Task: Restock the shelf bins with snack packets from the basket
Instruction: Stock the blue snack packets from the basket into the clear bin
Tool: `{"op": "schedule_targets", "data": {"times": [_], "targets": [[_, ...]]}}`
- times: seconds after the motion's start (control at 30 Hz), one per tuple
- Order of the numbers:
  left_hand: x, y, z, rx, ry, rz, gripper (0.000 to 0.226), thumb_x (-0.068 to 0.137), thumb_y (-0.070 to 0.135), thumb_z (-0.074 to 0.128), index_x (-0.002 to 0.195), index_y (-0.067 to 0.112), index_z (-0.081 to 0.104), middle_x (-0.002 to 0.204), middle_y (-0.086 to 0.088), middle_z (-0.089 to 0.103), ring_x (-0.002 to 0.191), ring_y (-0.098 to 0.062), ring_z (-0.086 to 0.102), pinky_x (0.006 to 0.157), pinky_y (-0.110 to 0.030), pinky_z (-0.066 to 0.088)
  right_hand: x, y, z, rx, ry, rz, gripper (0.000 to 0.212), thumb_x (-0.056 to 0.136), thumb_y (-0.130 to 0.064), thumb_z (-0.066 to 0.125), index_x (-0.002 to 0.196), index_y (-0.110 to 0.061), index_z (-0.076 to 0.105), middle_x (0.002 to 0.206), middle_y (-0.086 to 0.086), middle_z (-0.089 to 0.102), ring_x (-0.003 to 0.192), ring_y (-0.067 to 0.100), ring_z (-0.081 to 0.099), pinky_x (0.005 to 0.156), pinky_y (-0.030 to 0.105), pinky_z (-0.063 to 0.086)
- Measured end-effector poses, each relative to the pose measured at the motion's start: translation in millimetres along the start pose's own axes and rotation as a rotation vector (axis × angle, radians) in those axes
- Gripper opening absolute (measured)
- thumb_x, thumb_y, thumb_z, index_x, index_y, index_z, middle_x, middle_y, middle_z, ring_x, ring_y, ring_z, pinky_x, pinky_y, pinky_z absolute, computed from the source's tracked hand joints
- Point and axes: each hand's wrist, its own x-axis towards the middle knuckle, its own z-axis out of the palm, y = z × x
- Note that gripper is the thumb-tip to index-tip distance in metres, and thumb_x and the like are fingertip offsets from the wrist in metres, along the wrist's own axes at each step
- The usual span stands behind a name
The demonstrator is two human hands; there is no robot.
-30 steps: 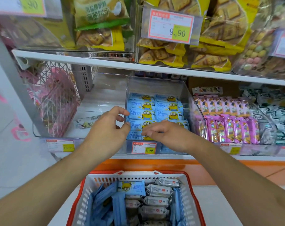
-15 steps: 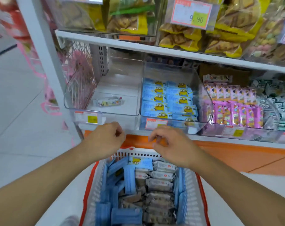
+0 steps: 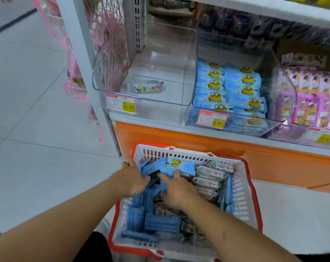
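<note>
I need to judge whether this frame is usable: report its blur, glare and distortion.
Head view: motion blur smears the top right shelf and the price tag digits; soft reflections sheen the clear bin walls; wide-angle bending tilts the shelf post; both hands, left hand and right hand, and the basket are lit evenly.

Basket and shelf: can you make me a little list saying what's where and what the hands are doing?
basket: white with red rim, on the floor below the shelf
in basket: blue snack packets left, grey packets right
left hand: among the blue packets at the basket's left
right hand: fingers on the blue packets
middle bin: blue packets stacked
left bin: one lone packet
</note>
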Motion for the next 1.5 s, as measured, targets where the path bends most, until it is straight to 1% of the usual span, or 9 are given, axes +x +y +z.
{"op": "schedule_targets", "data": {"times": [0.2,0.33,0.6,0.77,0.97,1.07,1.2,1.37,1.5], "targets": [[6,0,2,0.049,0.002,-0.007,0.114,0.098,0.064,0.046,0.152,-0.005,-0.026,0.164,-0.029,0.003,0.145,-0.043,0.036,0.115,-0.046,0.035,4,-1,8,0.092,0.166,0.066,0.037,0.1,-0.031,0.059,0.127,-0.034,0.034,0.143,0.02,0.033,0.079,0.036,0.059,0.065,0.047,0.059],[3,3,-5,0.058,-0.002,-0.026,0.101,0.103,0.058,0.04,0.155,-0.006,-0.019,0.163,-0.031,0.012,0.144,-0.043,0.038,0.115,-0.046,0.036,-6,8,-2,0.12,0.279,0.101,0.048,0.096,-0.003,0.056,0.131,-0.025,0.032,0.142,0.025,0.042,0.059,0.027,0.049,0.048,0.037,0.044],[-19,24,-32,0.253,0.232,0.216,0.034,0.094,0.026,0.043,0.119,0.005,0.052,0.127,-0.015,0.051,0.113,-0.031,0.056,0.094,-0.043,0.053,-47,35,-24,0.552,0.356,-0.107,0.024,0.099,-0.01,0.057,0.098,-0.03,0.044,0.081,0.004,0.047,0.056,0.018,0.04,0.055,0.035,0.035],[-26,54,-21,-0.274,-0.12,0.378,0.035,0.101,0.038,0.052,0.12,0.012,0.065,0.106,-0.011,0.068,0.088,-0.019,0.059,0.089,-0.037,0.054,-83,27,-48,0.849,0.335,-0.186,0.038,0.092,0.007,0.055,0.088,-0.03,0.057,0.099,0.004,0.065,0.09,0.022,0.066,0.067,0.036,0.051],[-45,77,-49,-0.307,0.019,0.635,0.029,0.097,0.038,0.068,0.09,0.01,0.066,0.073,-0.006,0.061,0.067,-0.014,0.054,0.066,-0.041,0.049,-128,40,-106,1.069,0.338,-0.146,0.029,0.075,-0.022,0.074,0.098,-0.025,0.056,0.098,0.002,0.072,0.092,0.024,0.069,0.079,0.05,0.055],[-70,98,-65,-0.086,0.138,0.807,0.026,0.089,0.053,0.071,0.103,0.031,0.069,0.085,0.013,0.069,0.076,-0.003,0.063,0.074,-0.031,0.053,-150,51,-142,1.089,0.343,-0.166,0.054,0.077,-0.047,0.081,0.121,-0.034,0.052,0.107,-0.003,0.075,0.098,0.023,0.073,0.085,0.048,0.062],[-92,124,-82,0.045,0.387,0.834,0.056,0.072,0.07,0.077,0.117,0.041,0.063,0.095,0.021,0.062,0.086,0.001,0.058,0.073,-0.024,0.049,-168,71,-175,0.937,0.423,-0.205,0.041,0.084,-0.019,0.084,0.114,-0.037,0.062,0.105,0.004,0.074,0.089,0.028,0.075,0.082,0.058,0.061],[-106,156,-102,0.027,0.508,0.876,0.057,0.077,0.059,0.077,0.128,0.04,0.058,0.117,0.021,0.063,0.102,0.001,0.06,0.089,-0.031,0.054,-186,105,-210,1.016,0.561,-0.235,0.033,0.085,-0.004,0.083,0.108,-0.025,0.074,0.104,0.006,0.078,0.093,0.028,0.076,0.088,0.057,0.06],[-102,199,-126,0.176,0.603,0.859,0.051,0.082,0.048,0.078,0.129,0.038,0.059,0.125,0.017,0.063,0.113,-0.009,0.061,0.094,-0.037,0.054,-180,132,-235,1.013,0.699,-0.193,0.026,0.093,-0.024,0.077,0.114,-0.038,0.071,0.115,-0.001,0.074,0.105,0.018,0.072,0.095,0.043,0.059]]}}
